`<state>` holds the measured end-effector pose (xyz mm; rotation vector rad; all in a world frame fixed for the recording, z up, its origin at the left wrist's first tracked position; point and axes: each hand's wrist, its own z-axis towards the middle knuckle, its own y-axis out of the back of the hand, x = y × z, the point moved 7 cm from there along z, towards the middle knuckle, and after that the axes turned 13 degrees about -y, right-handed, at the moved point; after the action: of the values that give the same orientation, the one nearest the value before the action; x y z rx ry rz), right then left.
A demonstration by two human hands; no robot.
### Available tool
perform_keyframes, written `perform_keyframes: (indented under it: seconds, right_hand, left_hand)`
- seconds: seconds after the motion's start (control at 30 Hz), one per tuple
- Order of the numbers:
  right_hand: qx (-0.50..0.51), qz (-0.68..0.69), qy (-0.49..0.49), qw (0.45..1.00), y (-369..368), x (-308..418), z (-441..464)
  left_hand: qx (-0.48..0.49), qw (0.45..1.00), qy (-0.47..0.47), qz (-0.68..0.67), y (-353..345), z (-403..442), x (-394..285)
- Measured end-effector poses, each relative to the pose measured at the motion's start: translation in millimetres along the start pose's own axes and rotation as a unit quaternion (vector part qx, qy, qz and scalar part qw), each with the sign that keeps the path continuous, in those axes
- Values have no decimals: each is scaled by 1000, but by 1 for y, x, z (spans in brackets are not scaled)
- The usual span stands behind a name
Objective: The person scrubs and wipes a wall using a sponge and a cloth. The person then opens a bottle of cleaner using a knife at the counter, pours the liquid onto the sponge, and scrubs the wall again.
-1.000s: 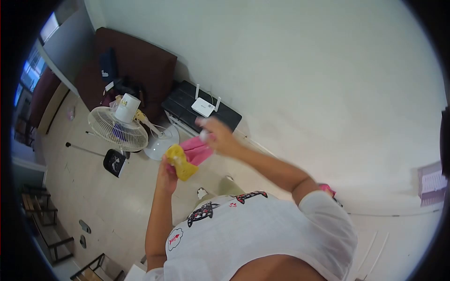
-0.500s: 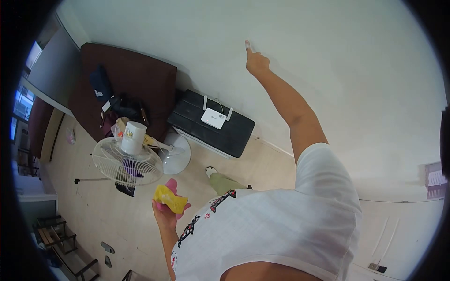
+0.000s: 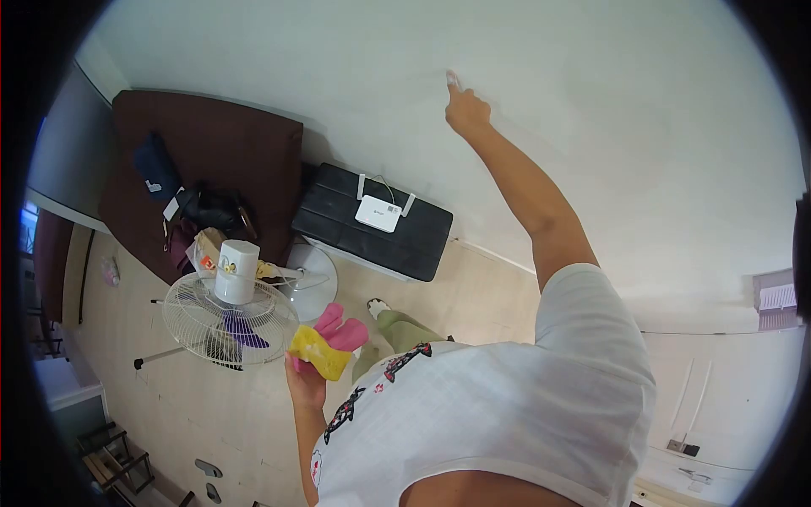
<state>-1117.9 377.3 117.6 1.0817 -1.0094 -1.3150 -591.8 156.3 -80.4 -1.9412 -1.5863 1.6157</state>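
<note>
At the lower left, my left hand [image 3: 306, 384] is closed around a soft yellow piece [image 3: 321, 353] with pale smears on it. A floppy pink piece [image 3: 340, 328] with rounded lobes is bunched behind the yellow one in the same hand. I cannot make out exactly what either is. My right hand [image 3: 467, 110] is raised on the outstretched arm against the pale wall [image 3: 608, 110]. Its index finger points upward, with white material [image 3: 452, 78] at the tip, and the other fingers are curled. That fingertip appears to touch the wall.
A white standing fan [image 3: 230, 317] stands close to my left hand. Below the wall, a white router [image 3: 378, 214] sits on a black padded bench [image 3: 338, 190]. Bags [image 3: 211, 207] lie on a brown sofa [image 3: 245, 135]. Slippers [image 3: 208, 467] are on the floor.
My left hand has come up slightly and turned, so more of the pink piece shows. My right fingertip stays near the same wall area. The view has shifted a little.
</note>
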Motion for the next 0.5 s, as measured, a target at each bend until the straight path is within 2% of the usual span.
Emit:
perform_keyframes:
  seconds: [0.07,0.1,0.13,0.17,0.2,0.23,0.3,0.33,0.37,0.43,0.5]
  right_hand:
    - [48,66,39,996,-9,23,-31]
    - [128,104,84,983,-28,43,-55]
    - [159,80,175,968,-53,69,-87]
    - [135,263,429,853,-112,97,-174]
    - [460,109,357,806,-67,128,-229]
    - [510,162,373,758,-106,140,-260]
    - [403,338,354,773,-137,160,-288]
    - [411,334,375,761,-127,170,-305]
    - [601,397,120,684,-135,167,-316]
    - [747,372,-122,538,-113,165,-360]
    - [814,533,-77,218,-51,197,-379]
  left_hand:
    - [21,999,16,-34,-13,10,-5]
    - [15,999,13,-38,-24,16,-10]
    - [77,997,9,-20,-49,24,-17]
    - [135,991,8,0,-70,25,-25]
    - [130,991,6,0,-80,27,-30]
    - [124,992,-2,-21,-90,29,-36]
    - [100,993,-27,-48,-100,30,-50]
    - [80,995,-30,-48,-100,29,-57]
    - [55,997,-35,-49,-94,27,-64]
    - [16,995,-58,-80,-76,25,-80]
    - [9,996,-73,-46,-66,13,-102]
